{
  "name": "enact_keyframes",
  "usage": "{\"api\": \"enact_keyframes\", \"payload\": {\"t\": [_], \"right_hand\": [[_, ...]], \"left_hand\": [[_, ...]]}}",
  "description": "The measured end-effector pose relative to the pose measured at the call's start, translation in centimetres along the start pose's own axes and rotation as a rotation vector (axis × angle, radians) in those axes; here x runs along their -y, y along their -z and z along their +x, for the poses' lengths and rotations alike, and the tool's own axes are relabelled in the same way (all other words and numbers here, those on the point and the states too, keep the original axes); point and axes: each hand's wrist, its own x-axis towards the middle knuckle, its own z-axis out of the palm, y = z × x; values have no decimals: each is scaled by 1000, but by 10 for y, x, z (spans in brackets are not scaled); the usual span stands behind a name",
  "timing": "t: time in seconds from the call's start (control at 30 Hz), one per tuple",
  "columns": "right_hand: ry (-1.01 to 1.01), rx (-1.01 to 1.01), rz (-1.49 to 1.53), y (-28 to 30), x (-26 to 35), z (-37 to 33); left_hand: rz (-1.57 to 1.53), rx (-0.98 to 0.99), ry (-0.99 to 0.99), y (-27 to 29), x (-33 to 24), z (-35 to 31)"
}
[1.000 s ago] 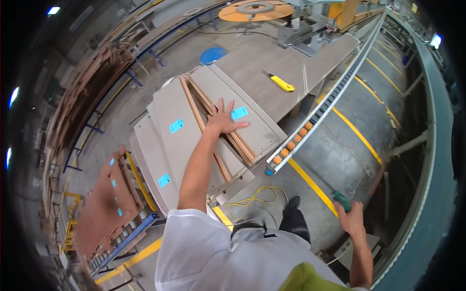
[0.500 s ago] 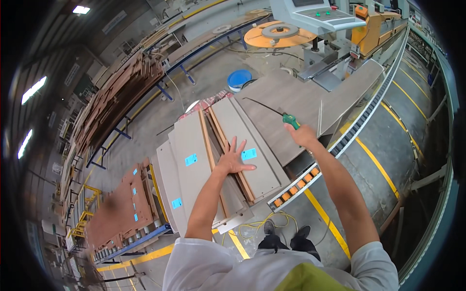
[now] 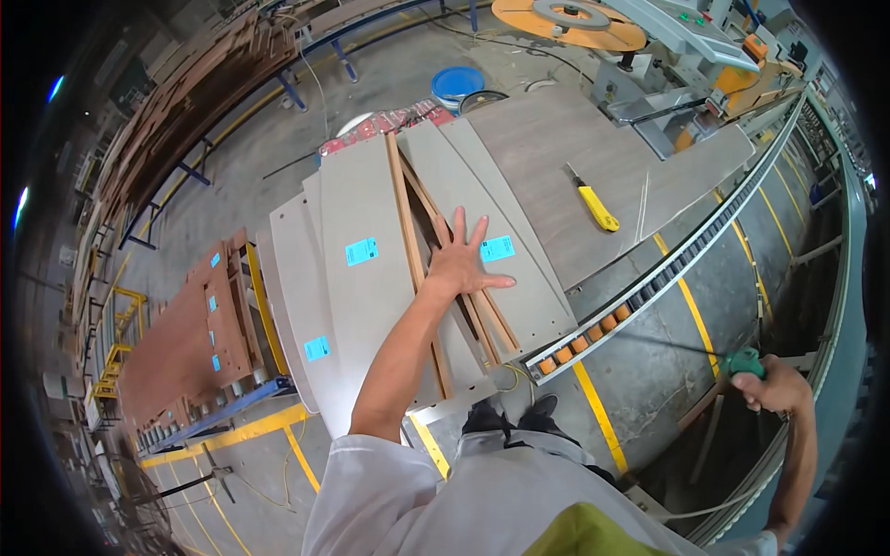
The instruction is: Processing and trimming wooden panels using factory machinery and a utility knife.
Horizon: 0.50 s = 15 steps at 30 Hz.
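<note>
My left hand (image 3: 456,266) lies flat with fingers spread on a stack of pale grey panels (image 3: 345,206), over wooden strips (image 3: 404,215) that form a narrow V. A blue label (image 3: 498,247) sits beside its fingers. Out at the far right, my right hand (image 3: 781,385) is wrapped round a green air blow gun (image 3: 745,362), whose long thin nozzle points left over the floor. On a grey-brown board (image 3: 542,153) right of the stack rests a yellow utility knife (image 3: 599,208), its blade showing.
A roller rail (image 3: 681,278) with orange rollers runs along the board's right side. Reddish-brown panels (image 3: 185,343) lie on a roller stand at left. A blue-lidded bucket (image 3: 457,82) stands beyond the stack, near a machine (image 3: 686,46) with an orange reel (image 3: 567,20).
My right hand has swung from above the board to the far right, carrying the blow gun. The knife on the board now shows. My left hand stays spread on the stack.
</note>
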Motion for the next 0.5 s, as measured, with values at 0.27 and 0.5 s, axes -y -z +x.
{"api": "enact_keyframes", "payload": {"t": [0.27,0.5], "right_hand": [[251,381,-425,-46,77,-20],[546,51,-393,-87,51,-22]], "left_hand": [[-70,-28,-13,-8,6,0],[-58,-58,-44,-10,11,-4]]}}
